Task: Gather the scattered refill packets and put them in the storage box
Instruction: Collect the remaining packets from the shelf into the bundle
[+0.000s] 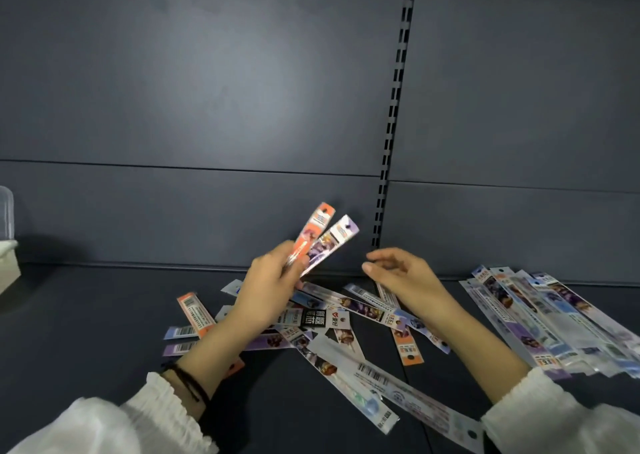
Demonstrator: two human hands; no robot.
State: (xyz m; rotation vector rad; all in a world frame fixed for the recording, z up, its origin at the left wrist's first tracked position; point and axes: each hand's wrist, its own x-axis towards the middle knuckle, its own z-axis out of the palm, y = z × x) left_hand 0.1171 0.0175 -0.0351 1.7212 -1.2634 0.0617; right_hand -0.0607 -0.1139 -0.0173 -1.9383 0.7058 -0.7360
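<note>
My left hand (268, 289) is lifted above the shelf and grips two refill packets, an orange packet (313, 232) and a purple packet (332, 242), fanned upward. My right hand (401, 275) hovers just to the right with its fingers apart and nothing in it. Under both hands several long thin packets (349, 353) lie scattered on the dark shelf. A neater pile of packets (540, 318) lies at the right. A clear plastic storage box (6, 221) shows only partly at the far left edge.
The dark grey shelf surface (104, 315) runs to a back panel (207, 107) with a slotted upright (394, 107). A white object (7, 266) sits below the box at the left edge. White sleeves cover both forearms.
</note>
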